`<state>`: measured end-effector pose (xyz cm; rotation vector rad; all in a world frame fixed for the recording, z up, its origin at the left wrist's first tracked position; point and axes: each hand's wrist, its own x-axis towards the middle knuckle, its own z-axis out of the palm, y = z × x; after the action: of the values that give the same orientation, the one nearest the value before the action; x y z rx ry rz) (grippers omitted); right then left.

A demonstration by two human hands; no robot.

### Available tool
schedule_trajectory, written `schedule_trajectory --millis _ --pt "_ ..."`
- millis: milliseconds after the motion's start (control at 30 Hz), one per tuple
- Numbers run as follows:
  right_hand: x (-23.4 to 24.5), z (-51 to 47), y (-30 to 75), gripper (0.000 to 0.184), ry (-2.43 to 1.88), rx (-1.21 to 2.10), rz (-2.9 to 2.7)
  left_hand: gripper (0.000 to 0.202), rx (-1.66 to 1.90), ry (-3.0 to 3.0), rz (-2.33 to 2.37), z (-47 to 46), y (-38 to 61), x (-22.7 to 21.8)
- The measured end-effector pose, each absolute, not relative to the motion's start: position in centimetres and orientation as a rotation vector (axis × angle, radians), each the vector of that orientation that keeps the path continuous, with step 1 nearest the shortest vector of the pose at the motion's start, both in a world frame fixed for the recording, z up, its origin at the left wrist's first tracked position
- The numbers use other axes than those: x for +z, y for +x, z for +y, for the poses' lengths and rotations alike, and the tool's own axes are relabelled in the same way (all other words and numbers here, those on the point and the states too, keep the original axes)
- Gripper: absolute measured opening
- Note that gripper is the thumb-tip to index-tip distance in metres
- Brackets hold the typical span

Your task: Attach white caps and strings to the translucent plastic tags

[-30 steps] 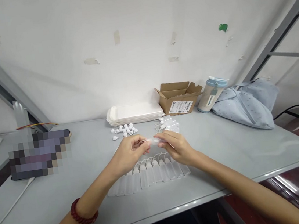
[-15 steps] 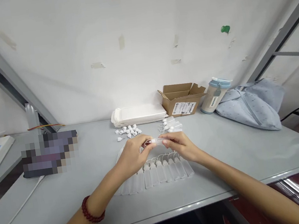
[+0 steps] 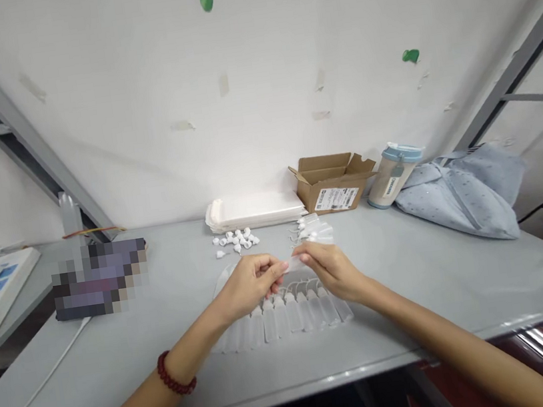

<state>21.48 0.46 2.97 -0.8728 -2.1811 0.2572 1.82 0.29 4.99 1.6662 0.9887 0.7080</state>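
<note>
Between my two hands is a small translucent squeeze bottle [image 3: 294, 265], held above the table. My left hand [image 3: 252, 281] pinches its left end, and its fingertips cover that part. With thumb and fingers closed, my right hand [image 3: 330, 268] grips the other end. Below them lies a row of similar translucent bottles [image 3: 294, 313] with white tops and thin curved tubes. Several loose white caps [image 3: 236, 238] are heaped beyond my left hand. A few more bottles with white tops [image 3: 316, 227] lie just behind my right hand.
A stack of white trays [image 3: 256, 210] and an open cardboard box [image 3: 332, 185] stand along the wall. To their right are a tumbler [image 3: 393, 176] and a blue cloth bag [image 3: 453, 205]. A blurred-out device with a white cable [image 3: 43, 377] lies at left on the grey table [image 3: 465, 284].
My left fingers have curled in and shifted on the bottle's end, hiding the white top seen before. Both hands still hold the bottle. The view has shifted slightly.
</note>
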Motion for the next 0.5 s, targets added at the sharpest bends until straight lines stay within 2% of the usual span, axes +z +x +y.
schedule_trajectory --millis 200,333,500 --pt "3.0 1.8 22.2 0.042 -0.972 0.38 -2.112 0.026 0.728 1.901 1.094 2.5 -0.1 5.4" --pt "2.8 4.0 24.2 0.047 -1.139 0.366 -1.963 0.02 0.86 2.148 1.577 5.7 -4.9 4.7" --pt "1.3 7.6 27.1 0.05 -1.269 0.182 -1.851 0.031 0.723 1.99 1.543 8.4 -9.0 2.6"
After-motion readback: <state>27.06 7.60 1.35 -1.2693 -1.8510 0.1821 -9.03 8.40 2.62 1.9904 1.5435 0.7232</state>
